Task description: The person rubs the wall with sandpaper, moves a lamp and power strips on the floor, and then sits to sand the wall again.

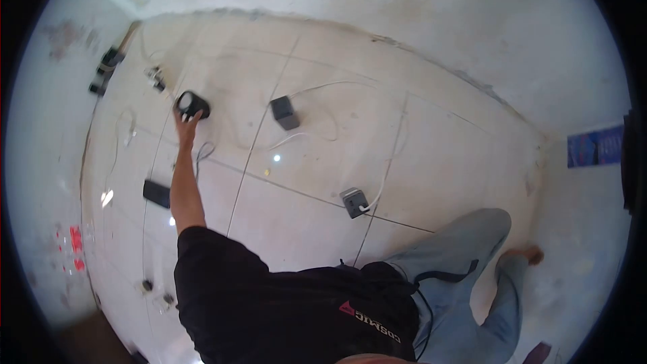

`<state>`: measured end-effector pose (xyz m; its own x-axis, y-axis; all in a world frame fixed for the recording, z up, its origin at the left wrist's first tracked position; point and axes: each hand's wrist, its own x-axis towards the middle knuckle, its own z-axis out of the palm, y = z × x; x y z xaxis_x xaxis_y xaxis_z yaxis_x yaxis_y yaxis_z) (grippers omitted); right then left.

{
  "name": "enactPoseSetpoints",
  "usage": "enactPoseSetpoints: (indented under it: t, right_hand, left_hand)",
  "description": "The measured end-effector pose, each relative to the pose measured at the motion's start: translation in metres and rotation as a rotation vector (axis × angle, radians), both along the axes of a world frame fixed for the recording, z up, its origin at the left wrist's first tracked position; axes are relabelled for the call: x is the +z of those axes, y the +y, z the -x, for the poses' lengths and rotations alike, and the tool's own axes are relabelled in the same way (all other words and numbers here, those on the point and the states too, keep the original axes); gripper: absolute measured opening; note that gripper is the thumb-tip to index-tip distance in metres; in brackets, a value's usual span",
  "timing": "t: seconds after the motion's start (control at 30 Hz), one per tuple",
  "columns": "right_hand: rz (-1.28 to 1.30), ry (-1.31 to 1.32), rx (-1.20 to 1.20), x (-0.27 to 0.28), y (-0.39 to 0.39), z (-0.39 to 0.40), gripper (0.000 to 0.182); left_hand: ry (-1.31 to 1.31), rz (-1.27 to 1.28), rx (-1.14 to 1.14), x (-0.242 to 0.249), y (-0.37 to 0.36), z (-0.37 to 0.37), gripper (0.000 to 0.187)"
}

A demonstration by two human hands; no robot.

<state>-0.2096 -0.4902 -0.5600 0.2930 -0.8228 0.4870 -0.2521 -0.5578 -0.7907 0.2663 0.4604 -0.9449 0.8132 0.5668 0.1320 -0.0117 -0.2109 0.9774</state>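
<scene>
My left hand (187, 121) reaches out across the tiled floor, its fingers wrapped round the near side of a black cylinder (197, 104) with a pale round end. To the right of it stands a dark grey box (285, 113), a white cable running from behind it. Nearer to me sits a grey cube (354, 203) with a white cable plugged into its side. A flat black rectangular thing (156, 193) lies beside my left forearm, and a dark looped cord (204, 153) is close to my wrist. My right hand is out of view.
A black multi-part object (106, 71) rests by the left wall, near a small tangle of plugs and wire (156, 79). Thin white cables trail over the floor (323, 168). My bent leg (465, 243) is at the right. A blue poster (594, 147) hangs on the right wall.
</scene>
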Motion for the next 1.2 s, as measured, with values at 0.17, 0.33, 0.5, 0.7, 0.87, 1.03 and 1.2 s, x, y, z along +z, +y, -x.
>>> enactPoseSetpoints:
  t: [0.17, 0.33, 0.5, 0.7, 0.87, 1.03, 1.2]
  right_hand:
    - [-0.098, -0.073, 0.051, -0.008, -0.070, 0.048, 0.055]
    - [-0.073, -0.119, -0.221, -0.010, -0.050, 0.038, 0.063]
    - [-0.137, -0.196, -0.094, -0.013, -0.074, 0.058, 0.063]
    - [-0.172, -0.188, -0.116, -0.019, -0.081, 0.077, 0.065]
    - [-0.126, -0.191, -0.164, -0.027, -0.103, 0.110, 0.067]
    - [-0.184, -0.321, -0.309, -0.009, -0.032, 0.041, 0.067]
    - [-0.134, -0.216, -0.273, -0.019, -0.076, 0.092, 0.070]
  left_hand:
    - [0.071, -0.065, 0.022, 0.005, -0.001, 0.000, 0.087]
    - [0.085, -0.018, 0.011, 0.005, 0.000, 0.002, 0.086]
    - [0.124, 0.018, 0.037, 0.018, -0.015, 0.000, 0.087]
    - [0.093, 0.063, 0.036, 0.016, -0.018, 0.001, 0.090]
    - [0.125, 0.068, 0.038, 0.016, -0.018, -0.001, 0.090]
    - [0.115, 0.050, 0.041, 0.011, -0.012, -0.003, 0.090]
    - [0.109, 0.076, 0.044, 0.013, -0.016, -0.002, 0.090]
